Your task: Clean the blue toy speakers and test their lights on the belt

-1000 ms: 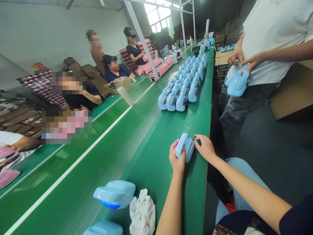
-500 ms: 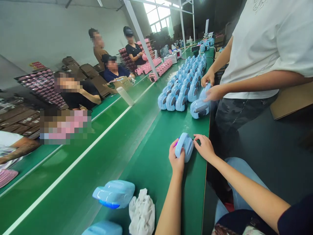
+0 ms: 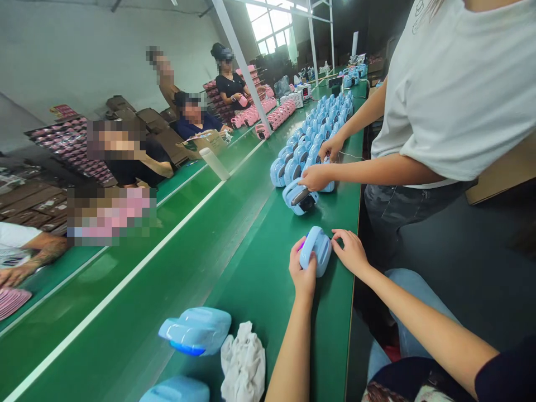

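A light blue plastic unit [image 3: 321, 251] with a looped handle stands on the green table near its right edge. My left hand [image 3: 304, 271] is wrapped round its left side and handle, the thumb on the front. At the unit's right side is my right hand [image 3: 348, 250], its fingers apart and the fingertips at or close to the shell. Whether they touch it is hard to tell. Toward the bottom, another blue unit [image 3: 201, 330] lies beside a crumpled white cloth [image 3: 243, 363], and part of one more blue unit [image 3: 178, 391] shows at the frame's lower edge.
Rows of blue units [image 3: 295, 153] stand farther up the table [image 3: 251, 268]. A co-worker in a white shirt [image 3: 456, 100] reaches in from the right, hands on a blue unit [image 3: 300, 200]. Across the belt [image 3: 167, 245], several people sit or stand near pink units [image 3: 280, 116].
The co-worker's hands and the blue unit with them have moved left, in front of the rows. My hands and the unit between them have stayed where they were.
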Tool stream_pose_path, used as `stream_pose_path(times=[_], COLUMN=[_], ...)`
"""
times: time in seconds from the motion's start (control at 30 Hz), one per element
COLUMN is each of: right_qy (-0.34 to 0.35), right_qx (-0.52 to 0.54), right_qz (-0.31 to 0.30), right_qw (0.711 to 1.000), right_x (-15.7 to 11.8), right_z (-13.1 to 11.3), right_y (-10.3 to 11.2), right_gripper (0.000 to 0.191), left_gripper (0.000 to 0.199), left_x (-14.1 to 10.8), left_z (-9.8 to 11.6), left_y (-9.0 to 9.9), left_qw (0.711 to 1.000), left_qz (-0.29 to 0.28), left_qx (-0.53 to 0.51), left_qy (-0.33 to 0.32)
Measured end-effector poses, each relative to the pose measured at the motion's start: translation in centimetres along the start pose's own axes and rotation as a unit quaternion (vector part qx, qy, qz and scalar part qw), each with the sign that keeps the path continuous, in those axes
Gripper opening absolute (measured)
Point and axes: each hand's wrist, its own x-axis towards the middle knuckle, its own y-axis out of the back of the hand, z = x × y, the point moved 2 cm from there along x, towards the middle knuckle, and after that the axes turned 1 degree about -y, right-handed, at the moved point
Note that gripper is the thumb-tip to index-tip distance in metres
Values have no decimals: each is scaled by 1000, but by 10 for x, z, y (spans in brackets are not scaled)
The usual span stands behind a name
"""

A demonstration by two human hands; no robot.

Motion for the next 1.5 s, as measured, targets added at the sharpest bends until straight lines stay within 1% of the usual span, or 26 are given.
stream_pose_path(times=[0.2, 0.6, 0.73, 0.8, 0.83, 0.9, 1.0, 1.07, 1.13, 1.2, 1.27, 1.33, 1.4, 1.5], right_qy=[0, 6, 6, 5, 5, 5, 10, 14, 20, 23, 21, 19, 18, 15], right_qx=[-1, -6, 5, 15, 19, 21, 7, 2, 1, 4, 11, 17, 18, 18], right_qz=[0, 8, 7, 7, 7, 6, 5, 5, 4, 1, -1, 2, 6, 9], right_qw=[1000, 1000, 1000, 1000, 1000, 1000, 1000, 1000, 1000, 1000, 1000, 1000, 1000, 1000], right_x=[0, -1, -3, -4, -4, -4, -4, -3, -3, -3, -3, -3, -3, -3], right_z=[1, 2, 2, 3, 4, 5, 7, 8, 8, 8, 8, 8, 8, 8], right_y=[-2, -3, 1, 2, 3, 4, 4, 4, 3, 3, 2, 0, -1, -4], right_gripper=[10, 12, 13, 14, 14, 16, 18, 18, 18, 19, 18, 17, 16, 14], left_gripper=[22, 19, 22, 26, 29, 35, 39, 40, 40, 39, 39, 39, 40, 39], left_x=[0, 0, -3, -3, -3, -1, 2, 4, 6, 8, 10, 12, 14, 17], left_z=[1, 4, 5, 6, 7, 9, 13, 12, 10, 8, 5, 4, 2, 0], left_y=[1, 1, 1, 3, 5, 13, 37, 60, 86, 109, 126, 133, 131, 119], left_qw=[1000, 999, 1000, 1000, 999, 996, 979, 950, 903, 858, 833, 824, 824, 842], left_qz=[-1, 5, 5, 11, 24, 71, 188, 292, 398, 473, 508, 523, 524, 492], left_qx=[3, 9, 2, -10, -14, -9, 43, 95, 151, 196, 213, 216, 216, 220], left_qy=[-3, -30, -17, 8, 25, 53, 59, 54, 49, 42, 37, 33, 28, 31])
